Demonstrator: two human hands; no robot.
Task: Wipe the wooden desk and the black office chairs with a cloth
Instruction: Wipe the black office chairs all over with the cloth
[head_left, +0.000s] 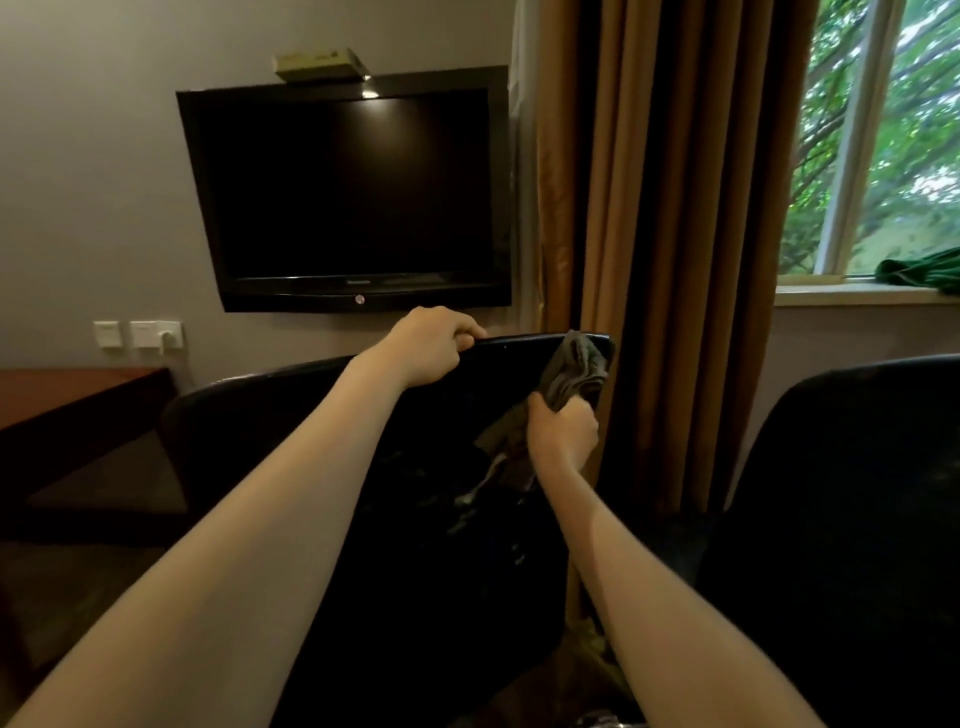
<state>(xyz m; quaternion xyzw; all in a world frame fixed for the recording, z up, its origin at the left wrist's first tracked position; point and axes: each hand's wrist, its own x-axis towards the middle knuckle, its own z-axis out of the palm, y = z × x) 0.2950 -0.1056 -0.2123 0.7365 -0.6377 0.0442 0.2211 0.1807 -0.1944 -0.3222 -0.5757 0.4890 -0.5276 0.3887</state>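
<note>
Off to the left sits the wooden desk (67, 400), apart from the work. Next, the left hand (431, 345) curls its fingers over the top edge of the black chair (322, 467), likely to steady it. Further right, the right hand (563, 431) clutches a grey cloth (576, 371) pressed to the backrest's upper corner. A second chair (852, 493) waits beyond.
</note>
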